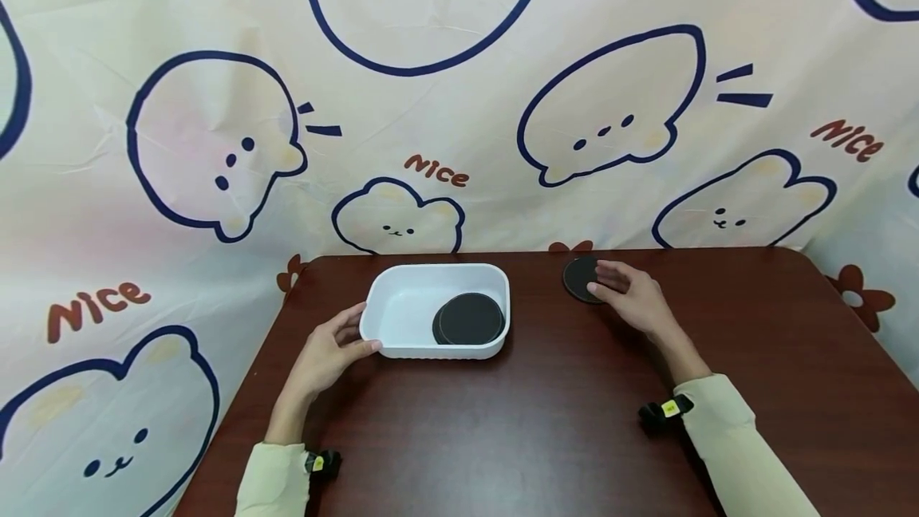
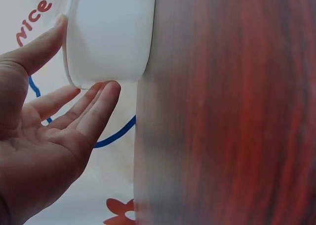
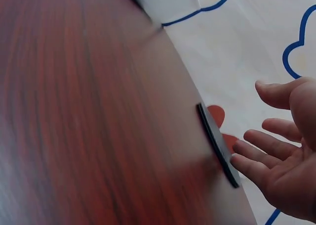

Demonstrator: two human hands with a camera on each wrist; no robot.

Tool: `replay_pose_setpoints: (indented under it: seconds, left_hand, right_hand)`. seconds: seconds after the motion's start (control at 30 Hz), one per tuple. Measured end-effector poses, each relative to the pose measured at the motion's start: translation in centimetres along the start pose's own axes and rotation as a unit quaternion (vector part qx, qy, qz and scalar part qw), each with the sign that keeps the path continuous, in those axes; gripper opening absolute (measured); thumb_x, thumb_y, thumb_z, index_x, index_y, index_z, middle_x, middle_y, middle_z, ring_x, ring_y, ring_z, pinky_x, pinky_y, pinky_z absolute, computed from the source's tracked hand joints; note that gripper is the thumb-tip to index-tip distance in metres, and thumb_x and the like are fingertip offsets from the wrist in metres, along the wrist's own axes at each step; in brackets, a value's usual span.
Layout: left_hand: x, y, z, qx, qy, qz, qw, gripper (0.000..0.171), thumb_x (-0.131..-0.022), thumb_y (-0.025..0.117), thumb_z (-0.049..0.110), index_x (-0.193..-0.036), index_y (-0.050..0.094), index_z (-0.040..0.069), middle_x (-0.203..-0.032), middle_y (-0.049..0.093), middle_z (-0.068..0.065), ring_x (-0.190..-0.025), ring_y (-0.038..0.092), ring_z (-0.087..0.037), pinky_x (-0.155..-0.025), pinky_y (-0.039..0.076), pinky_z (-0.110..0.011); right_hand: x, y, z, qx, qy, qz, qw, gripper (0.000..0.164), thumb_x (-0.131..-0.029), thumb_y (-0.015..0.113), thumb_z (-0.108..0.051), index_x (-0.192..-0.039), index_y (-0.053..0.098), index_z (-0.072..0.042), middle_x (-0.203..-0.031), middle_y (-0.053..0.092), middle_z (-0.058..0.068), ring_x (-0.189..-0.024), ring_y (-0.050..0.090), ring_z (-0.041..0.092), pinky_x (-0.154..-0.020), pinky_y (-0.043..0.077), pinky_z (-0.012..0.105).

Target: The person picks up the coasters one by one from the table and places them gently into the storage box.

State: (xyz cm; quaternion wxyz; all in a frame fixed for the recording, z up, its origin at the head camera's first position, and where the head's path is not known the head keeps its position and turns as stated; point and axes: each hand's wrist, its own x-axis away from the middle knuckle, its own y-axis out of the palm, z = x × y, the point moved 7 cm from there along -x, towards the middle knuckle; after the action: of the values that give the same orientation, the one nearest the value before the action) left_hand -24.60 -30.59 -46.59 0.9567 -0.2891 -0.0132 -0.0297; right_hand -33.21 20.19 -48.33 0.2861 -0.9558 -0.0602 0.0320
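Note:
A white rectangular plastic tub [image 1: 402,351] stands on the table, and in its right half lie flat black round discs [image 1: 471,318], one overlapping another. My left hand [image 1: 327,351] holds the tub's left end, the thumb against the front rim near the corner and the fingers against the end wall [image 2: 108,42]. Right of the tub, close to the table's far edge, is a single thin black disc [image 1: 580,278]. My right hand [image 1: 632,297] is over the right side of that disc. In the right wrist view its fingers are spread and apart from the thumb, with fingertips right by the disc [image 3: 217,146].
The dark brown wooden table [image 1: 502,437] reaches toward me and out to both sides. Behind it hangs a pale cloth [image 1: 495,206] printed with blue-outlined cartoon animals. Each wrist wears a black strap camera, the left camera [image 1: 326,464] and the right camera [image 1: 655,418].

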Motion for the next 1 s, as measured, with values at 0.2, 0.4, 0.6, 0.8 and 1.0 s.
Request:
replay_pose_setpoints:
  seconds: [0.2, 0.4, 0.6, 0.8, 1.0]
  left_hand:
    - [0.0, 0.0, 0.0, 0.003, -0.002, 0.0, 1.0, 0.082, -0.095, 0.085, 0.025, -0.164, 0.044, 0.009, -0.155, 0.06, -0.021, -0.135, 0.067, -0.038, -0.091, 0.059, -0.019]
    - [0.1, 0.0, 0.0, 0.003, -0.004, 0.002, 1.0, 0.081, -0.095, 0.085, 0.023, -0.164, 0.045, 0.01, -0.155, 0.06, -0.021, -0.136, 0.066, -0.038, -0.094, 0.06, -0.022]
    - [0.1, 0.0, 0.1, 0.009, -0.002, 0.002, 1.0, 0.08, -0.095, 0.084, 0.023, -0.164, 0.045, 0.008, -0.155, 0.06, -0.022, -0.136, 0.066, -0.04, -0.094, 0.061, -0.023]
    - [0.1, 0.0, 0.3, 0.009, -0.002, 0.002, 1.0, 0.08, -0.096, 0.084, 0.022, -0.164, 0.044, 0.008, -0.155, 0.059, -0.022, -0.136, 0.065, -0.04, -0.097, 0.063, -0.029]
    - [0.2, -0.1, 0.4, 0.007, -0.005, 0.003, 1.0, 0.081, -0.095, 0.085, 0.022, -0.164, 0.044, 0.007, -0.155, 0.059, -0.023, -0.135, 0.066, -0.041, -0.099, 0.063, -0.036]
  right_hand:
    - [-0.5, -1.0, 0.8, 0.044, -0.004, -0.016, 0.999, 0.081, -0.106, 0.069, -0.044, -0.168, 0.035, -0.005, -0.169, 0.042, 0.025, -0.155, 0.042, 0.048, -0.124, 0.04, 0.062]
    - [-1.7, -1.7, 1.6, 0.085, 0.0, -0.051, 0.995, 0.091, -0.103, 0.069, -0.052, -0.171, 0.027, -0.007, -0.173, 0.031, 0.029, -0.157, 0.035, 0.052, -0.125, 0.035, 0.067]
    - [-3.0, -1.9, 2.1, 0.117, -0.005, -0.07, 0.991, 0.094, -0.102, 0.07, -0.052, -0.171, 0.026, -0.006, -0.171, 0.031, 0.032, -0.157, 0.032, 0.055, -0.123, 0.031, 0.074]
    - [-3.8, -2.0, 2.2, 0.131, -0.012, -0.075, 0.988, 0.094, -0.101, 0.072, -0.049, -0.17, 0.027, -0.005, -0.169, 0.034, 0.034, -0.155, 0.034, 0.056, -0.122, 0.031, 0.076]
    - [-4.6, -1.4, 2.5, 0.149, -0.003, -0.089, 0.985, 0.096, -0.099, 0.075, -0.049, -0.169, 0.029, -0.004, -0.17, 0.032, 0.034, -0.155, 0.032, 0.056, -0.122, 0.032, 0.076]
